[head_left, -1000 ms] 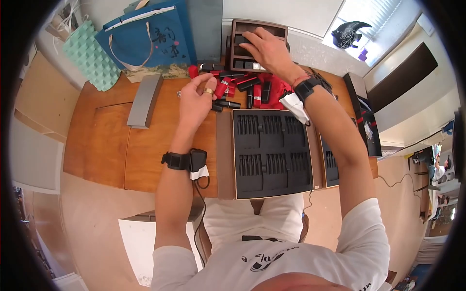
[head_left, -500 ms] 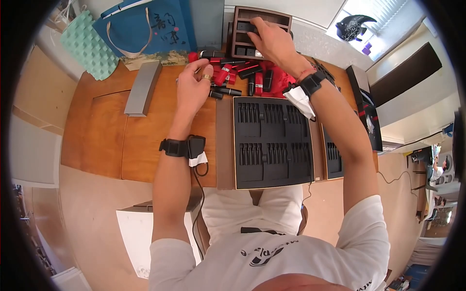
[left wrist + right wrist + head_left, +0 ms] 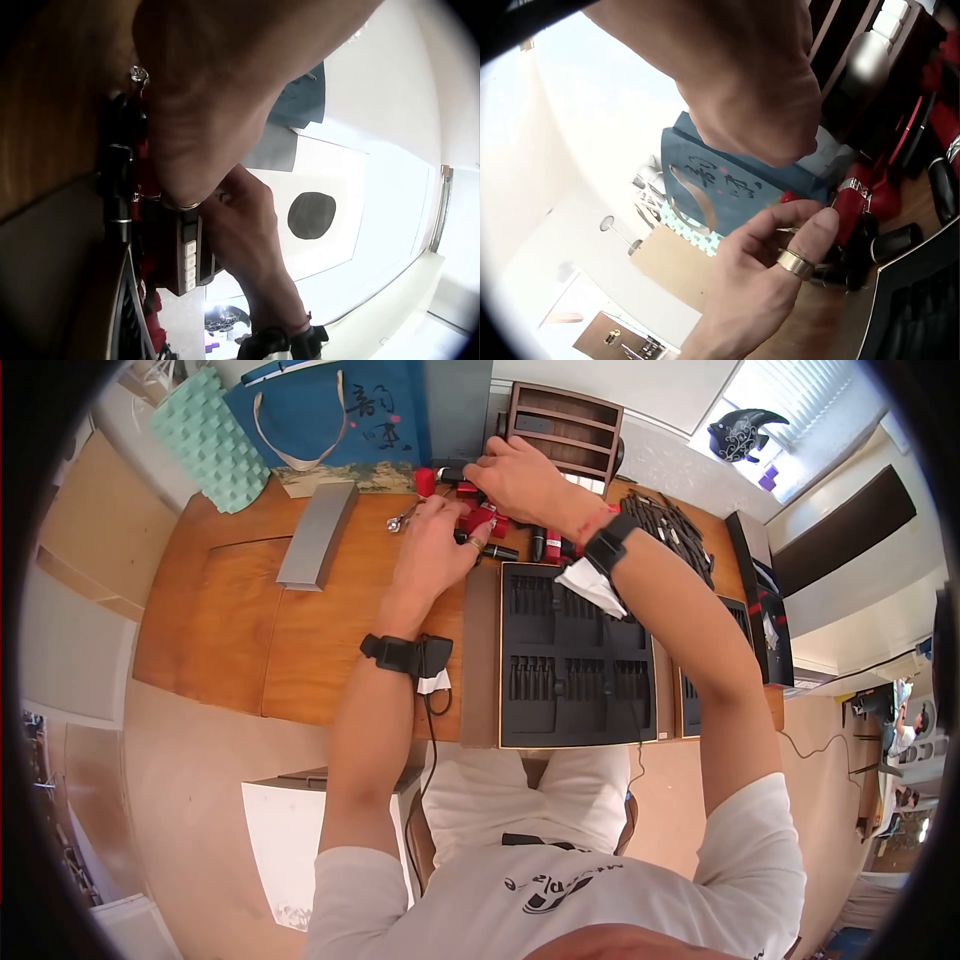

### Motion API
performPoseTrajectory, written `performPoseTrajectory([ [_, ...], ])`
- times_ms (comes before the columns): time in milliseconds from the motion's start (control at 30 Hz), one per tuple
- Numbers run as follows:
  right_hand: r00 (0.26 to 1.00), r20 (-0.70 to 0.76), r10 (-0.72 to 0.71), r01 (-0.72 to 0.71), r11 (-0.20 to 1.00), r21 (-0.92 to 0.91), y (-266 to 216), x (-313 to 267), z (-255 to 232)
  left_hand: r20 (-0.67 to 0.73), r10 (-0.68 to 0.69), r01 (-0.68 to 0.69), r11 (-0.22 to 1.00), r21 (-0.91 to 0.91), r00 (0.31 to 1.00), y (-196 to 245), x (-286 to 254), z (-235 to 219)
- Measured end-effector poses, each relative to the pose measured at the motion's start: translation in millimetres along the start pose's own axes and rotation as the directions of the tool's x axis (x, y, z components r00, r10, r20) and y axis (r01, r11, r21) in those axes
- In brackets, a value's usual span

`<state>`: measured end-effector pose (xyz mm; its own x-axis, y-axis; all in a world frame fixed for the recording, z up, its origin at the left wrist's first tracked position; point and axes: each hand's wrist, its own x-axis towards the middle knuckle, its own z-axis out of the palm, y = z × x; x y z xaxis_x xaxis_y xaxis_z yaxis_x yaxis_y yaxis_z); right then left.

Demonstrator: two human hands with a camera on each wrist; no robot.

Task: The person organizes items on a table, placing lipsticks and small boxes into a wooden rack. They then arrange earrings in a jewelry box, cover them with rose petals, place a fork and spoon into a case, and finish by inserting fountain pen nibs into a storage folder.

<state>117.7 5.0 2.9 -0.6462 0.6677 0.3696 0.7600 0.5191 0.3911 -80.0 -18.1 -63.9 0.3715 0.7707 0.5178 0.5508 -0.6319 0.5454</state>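
A cluster of black lipstick-like tubes (image 3: 500,553) and red pieces (image 3: 480,520) lies on the wooden table. My left hand (image 3: 435,545), with a gold ring, is at the left side of this cluster. In the right wrist view its thumb and forefinger are bent toward each other beside a red piece with a silvery pattern (image 3: 851,206); nothing shows clearly between them. My right hand (image 3: 525,485) reaches over the back of the cluster, just in front of the brown wooden rack (image 3: 565,428). Its fingertips are hidden behind the hand in the right wrist view, and I cannot tell what they hold.
A flat case with slotted black foam (image 3: 580,732) lies nearest my body. Dark slim sticks (image 3: 680,535) lie to the right, near a long black box (image 3: 770,610). On the left are a grey box (image 3: 318,540), a blue paper bag (image 3: 330,420) and a mint-green bag (image 3: 210,445).
My right hand has left the rack's compartments and come left and down to the cluster, close to my left hand. The left hand's fingers reach farther over the cluster's edge.
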Motion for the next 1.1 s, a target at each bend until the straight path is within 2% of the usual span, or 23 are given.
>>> performPoseTrajectory([
  [67, 0.968, 0.249, 0.005, 0.005, 0.999, -0.039, -2.0, 9.2, 5.6, 0.005, 0.0, 0.0, 1.0, -0.006, 1.0, -5.8, 1.1, 0.1],
  [100, 0.968, 0.251, 0.004, 0.007, 0.999, -0.042, -1.1, 12.2, 7.6, 0.009, 0.005, -0.005, 1.0, -0.013, 1.0, -8.2, 2.4, 1.2],
  [167, 0.939, 0.344, 0.001, 0.018, 0.998, -0.054, 0.3, 17.7, 9.2, -0.004, 0.005, -0.005, 1.0, -0.009, 1.0, -5.8, 3.7, -1.2],
  [300, 0.938, 0.346, -0.029, 0.038, 0.999, -0.019, 2.9, 18.5, 11.9, -0.072, 0.028, -0.029, 1.0, -0.007, 0.997, -8.7, 5.6, 0.9],
  [400, 0.944, 0.331, -0.004, -0.033, 0.994, 0.105, 10.6, 17.0, 1.8, -0.096, 0.021, -0.022, 1.0, -0.016, 0.995, -12.3, 5.5, 2.8],
  [467, 0.987, 0.088, 0.133, -0.157, 0.896, 0.416, 23.9, 4.0, -11.5, -0.06, 0.028, -0.029, 1.0, -0.003, 0.998, -14.7, 3.7, 1.5],
  [500, 0.988, 0.088, 0.13, -0.155, 0.896, 0.417, 30.3, -2.1, -20.7, -0.025, 0.045, -0.045, 0.999, 0.006, 0.999, -14.4, 4.0, 1.7],
  [567, 0.96, 0.111, 0.257, -0.264, 0.704, 0.659, 34.4, -21.2, -48.9, -0.017, 0.065, -0.065, 0.998, 0.013, 0.998, -17.2, 1.9, 7.2],
  [667, 0.93, 0.092, 0.355, -0.313, 0.638, 0.703, 36.7, -55.3, -70.2, 0.021, 0.113, -0.114, 0.993, 0.031, 0.993, -12.7, 1.6, 8.5],
  [700, 0.885, 0.2, 0.42, -0.42, 0.538, 0.731, 35.5, -67.8, -77.3, 0.049, 0.132, -0.134, 0.99, 0.047, 0.99, -9.9, 0.5, 6.9],
  [733, 0.881, 0.2, 0.428, -0.426, 0.536, 0.728, 33.3, -80.2, -84.6, 0.053, 0.139, -0.141, 0.989, 0.043, 0.989, -6.3, -0.9, 5.0],
  [800, 0.884, 0.14, 0.446, -0.415, 0.609, 0.677, 26.7, -103.2, -99.4, 0.116, 0.172, -0.175, 0.984, 0.018, 0.978, -0.4, -1.3, 1.3],
  [833, 0.851, 0.209, 0.482, -0.479, 0.55, 0.685, 22.3, -110.9, -110.3, 0.121, 0.182, -0.185, 0.983, 0.016, 0.976, -2.7, -1.3, 3.8],
  [867, 0.845, 0.207, 0.493, -0.486, 0.547, 0.682, 19.2, -120.4, -113.0, 0.123, 0.202, -0.206, 0.979, 0.016, 0.972, -5.3, -2.4, 7.5],
  [967, 0.758, 0.286, 0.587, -0.564, 0.368, 0.74, 17.8, -144.3, -115.1, 0.131, 0.248, -0.249, 0.968, -0.005, 0.96, 1.1, 2.4, 7.4],
  [1100, 0.754, 0.178, 0.632, -0.475, 0.338, 0.813, 17.6, -171.7, -109.3, 0.104, 0.316, -0.312, 0.949, -0.051, 0.943, 22.5, 1.8, 6.4],
])
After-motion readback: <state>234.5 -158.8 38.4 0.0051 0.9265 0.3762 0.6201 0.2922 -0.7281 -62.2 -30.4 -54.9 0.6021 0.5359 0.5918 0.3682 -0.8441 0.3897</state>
